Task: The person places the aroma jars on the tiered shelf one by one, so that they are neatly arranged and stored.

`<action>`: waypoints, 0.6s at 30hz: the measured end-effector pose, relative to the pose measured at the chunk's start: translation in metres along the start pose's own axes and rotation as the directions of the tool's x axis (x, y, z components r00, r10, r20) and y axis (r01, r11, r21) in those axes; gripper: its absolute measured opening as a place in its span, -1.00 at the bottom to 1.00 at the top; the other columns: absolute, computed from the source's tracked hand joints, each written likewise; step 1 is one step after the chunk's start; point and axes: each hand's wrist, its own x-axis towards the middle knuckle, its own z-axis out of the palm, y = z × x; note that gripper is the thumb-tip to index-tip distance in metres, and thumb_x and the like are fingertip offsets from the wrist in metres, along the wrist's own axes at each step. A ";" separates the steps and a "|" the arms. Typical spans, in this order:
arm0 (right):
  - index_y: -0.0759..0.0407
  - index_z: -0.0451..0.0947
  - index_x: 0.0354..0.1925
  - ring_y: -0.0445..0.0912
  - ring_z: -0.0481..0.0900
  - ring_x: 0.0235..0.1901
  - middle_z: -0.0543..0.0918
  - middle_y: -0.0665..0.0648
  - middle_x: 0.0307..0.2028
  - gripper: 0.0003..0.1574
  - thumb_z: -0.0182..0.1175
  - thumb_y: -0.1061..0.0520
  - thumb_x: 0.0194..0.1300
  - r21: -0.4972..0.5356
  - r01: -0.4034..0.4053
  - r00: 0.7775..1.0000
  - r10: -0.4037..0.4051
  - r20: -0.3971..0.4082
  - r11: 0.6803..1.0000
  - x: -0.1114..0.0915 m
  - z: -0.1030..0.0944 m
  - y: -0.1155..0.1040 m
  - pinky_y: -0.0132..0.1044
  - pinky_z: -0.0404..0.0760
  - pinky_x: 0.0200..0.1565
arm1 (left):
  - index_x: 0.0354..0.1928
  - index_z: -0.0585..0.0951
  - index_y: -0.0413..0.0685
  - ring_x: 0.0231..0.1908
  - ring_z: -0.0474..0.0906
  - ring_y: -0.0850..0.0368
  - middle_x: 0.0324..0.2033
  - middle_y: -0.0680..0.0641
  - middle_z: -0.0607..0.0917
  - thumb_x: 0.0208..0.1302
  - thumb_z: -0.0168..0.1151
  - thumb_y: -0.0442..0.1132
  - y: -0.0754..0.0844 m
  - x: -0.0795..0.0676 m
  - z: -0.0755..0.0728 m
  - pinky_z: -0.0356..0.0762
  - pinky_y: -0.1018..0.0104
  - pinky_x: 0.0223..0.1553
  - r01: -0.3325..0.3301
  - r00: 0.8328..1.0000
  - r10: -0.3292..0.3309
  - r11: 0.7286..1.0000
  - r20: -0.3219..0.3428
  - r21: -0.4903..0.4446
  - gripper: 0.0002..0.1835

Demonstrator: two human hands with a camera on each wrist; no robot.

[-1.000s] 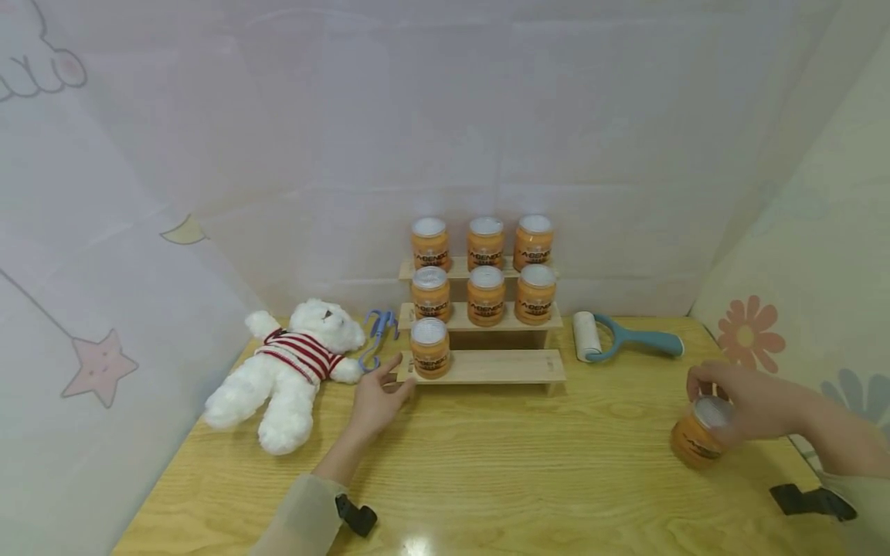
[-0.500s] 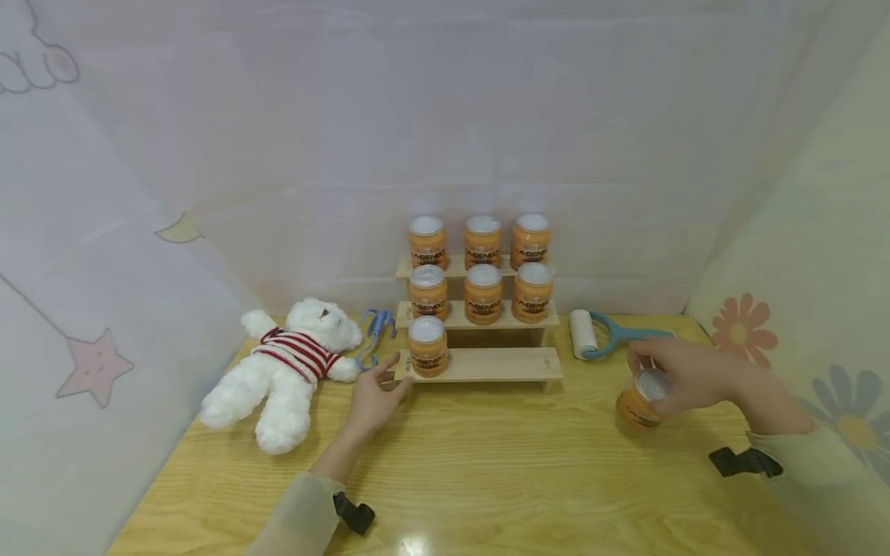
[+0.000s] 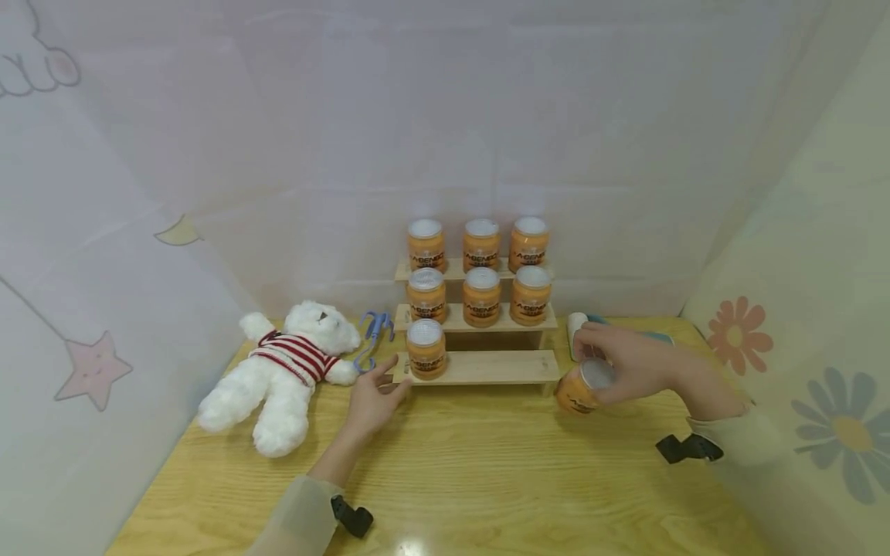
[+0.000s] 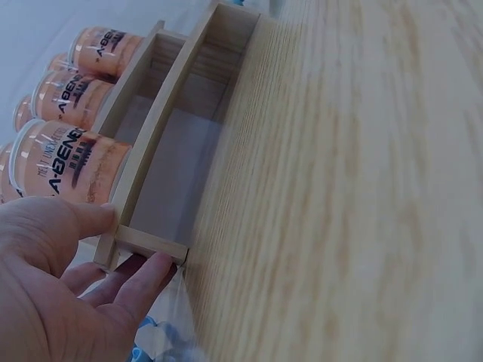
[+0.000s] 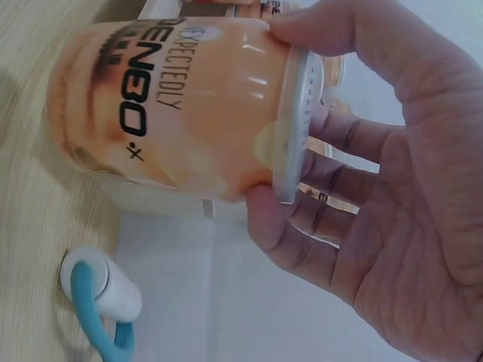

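Observation:
My right hand point(image 3: 631, 361) holds an orange jar point(image 3: 575, 394) with a silvery lid, tilted, just right of the lowest step of a wooden three-step shelf point(image 3: 497, 367). In the right wrist view, thumb and fingers pinch this jar around its lid rim. At the shelf's left end my left hand point(image 3: 371, 403) grips the lowest step, thumb on the front edge and fingers against the end piece point(image 4: 155, 243). A similar jar point(image 3: 426, 354) stands at the left of that step, near the left thumb. Three jars line the middle step and three the top step.
A white plush bear point(image 3: 299, 371) in a striped sweater lies at the left, beside a blue-purple hook point(image 3: 374, 336). Behind the right hand, partly hidden, lies a lint roller point(image 5: 113, 290) with a teal handle. A fabric backdrop point(image 3: 445, 116) rises behind the table point(image 3: 445, 471).
My right hand has carried the jar leftward across the table from the far right to beside the shelf, now overlapping the lint roller. The left hand has stayed at the shelf's end.

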 end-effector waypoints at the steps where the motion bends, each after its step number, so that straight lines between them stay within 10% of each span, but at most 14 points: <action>1: -0.08 0.45 -0.18 -0.20 0.35 -0.33 0.45 -0.09 -0.25 -0.53 0.51 0.16 0.03 -0.002 0.012 1.000 -0.012 -0.014 1.000 0.004 0.001 -0.003 -0.42 0.44 -0.37 | 0.56 0.43 -0.07 0.25 0.67 -0.35 0.36 -0.41 0.56 0.45 0.42 -0.18 0.000 0.000 0.000 0.79 0.07 0.13 -0.001 1.000 0.001 1.000 -0.001 0.000 -0.30; 18: 0.00 0.51 -0.20 -0.17 0.46 -0.27 0.50 -0.05 -0.23 -0.51 0.54 0.03 -0.09 -0.084 0.058 0.951 -0.081 -0.299 0.995 0.073 0.032 -0.030 -0.37 0.59 -0.36 | 0.54 0.45 -0.09 0.20 0.69 -0.36 0.33 -0.43 0.57 0.43 0.44 -0.20 -0.002 0.000 -0.001 0.81 0.12 0.08 -0.007 1.000 0.006 1.000 -0.013 -0.025 -0.31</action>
